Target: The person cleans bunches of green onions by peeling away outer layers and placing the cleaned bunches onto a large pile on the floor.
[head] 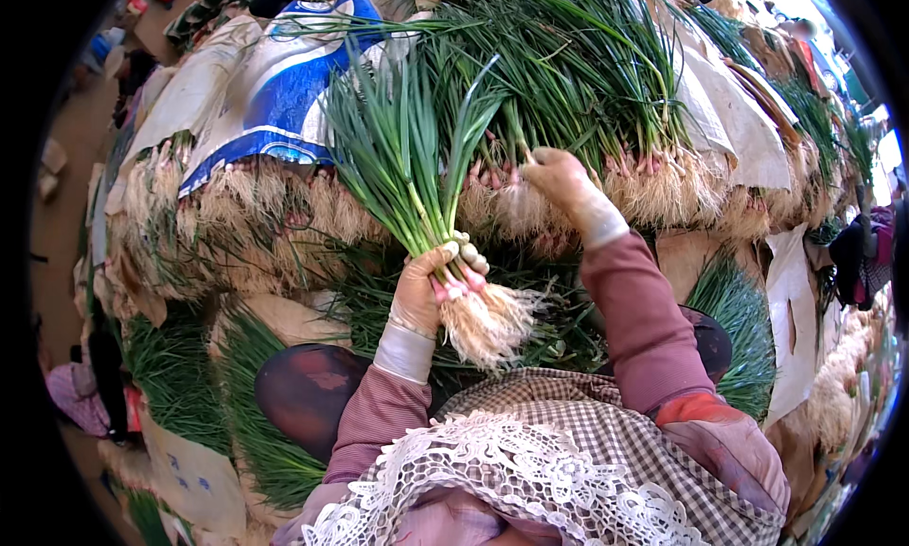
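My left hand, in a pale thin glove, is closed around a bunch of spring onions. Their pink bulbs and pale roots stick out below the fist, and the green leaves fan up and away from me. At the front edge of a large heap of spring onions, my gloved right hand pinches the lower stem of a spring onion between thumb and fingers. Part of that stem is hidden by the fingers. Tangled roots of the heap hang just below the right hand.
A blue and white woven sack covers the heap's left part; pale sacking lies on its right. Loose green leaves lie between my knees. More onion greens lie at my left. Other people, including a person at right, are nearby.
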`<act>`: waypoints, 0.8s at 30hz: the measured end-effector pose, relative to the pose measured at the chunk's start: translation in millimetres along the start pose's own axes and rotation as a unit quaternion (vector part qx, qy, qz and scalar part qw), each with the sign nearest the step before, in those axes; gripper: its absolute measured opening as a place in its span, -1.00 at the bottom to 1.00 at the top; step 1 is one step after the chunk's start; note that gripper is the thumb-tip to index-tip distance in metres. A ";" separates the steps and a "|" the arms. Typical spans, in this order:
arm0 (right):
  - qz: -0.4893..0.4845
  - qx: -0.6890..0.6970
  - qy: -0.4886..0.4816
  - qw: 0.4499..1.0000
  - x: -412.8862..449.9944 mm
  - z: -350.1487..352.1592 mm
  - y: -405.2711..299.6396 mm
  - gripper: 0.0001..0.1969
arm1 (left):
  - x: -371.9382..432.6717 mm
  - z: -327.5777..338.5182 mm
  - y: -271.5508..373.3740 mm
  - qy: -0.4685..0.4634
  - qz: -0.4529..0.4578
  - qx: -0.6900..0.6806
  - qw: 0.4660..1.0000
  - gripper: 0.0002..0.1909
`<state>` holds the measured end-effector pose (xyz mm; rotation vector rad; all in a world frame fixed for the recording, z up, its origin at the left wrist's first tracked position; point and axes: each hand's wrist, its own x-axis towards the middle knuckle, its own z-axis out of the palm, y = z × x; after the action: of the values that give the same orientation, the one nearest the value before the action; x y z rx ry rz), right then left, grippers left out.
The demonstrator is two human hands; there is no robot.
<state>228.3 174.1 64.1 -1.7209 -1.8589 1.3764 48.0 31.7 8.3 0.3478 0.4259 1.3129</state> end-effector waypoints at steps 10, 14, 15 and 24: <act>-0.071 0.081 -0.119 0.987 -42.4 39.2 45.0 -0.61 | 6.8 9.9 -23.1 0.080 -0.093 0.056 0.991 -0.66; -0.074 0.240 -0.061 0.966 -24.2 63.2 34.3 -0.79 | 5.0 7.6 -27.2 0.117 -0.110 0.070 0.985 -0.71; -0.087 0.337 -0.062 0.935 -28.0 74.7 31.9 -0.83 | 3.0 2.5 -26.8 0.098 -0.109 0.051 0.988 -0.72; 0.059 0.629 -0.340 0.696 -18.7 103.0 73.4 -0.83 | 0.2 11.6 -24.8 0.037 -0.049 0.001 0.998 -0.73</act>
<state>205.2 100.2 -37.5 -0.5754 -0.4333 2.6054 74.8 26.3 6.6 0.2769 0.5002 1.2320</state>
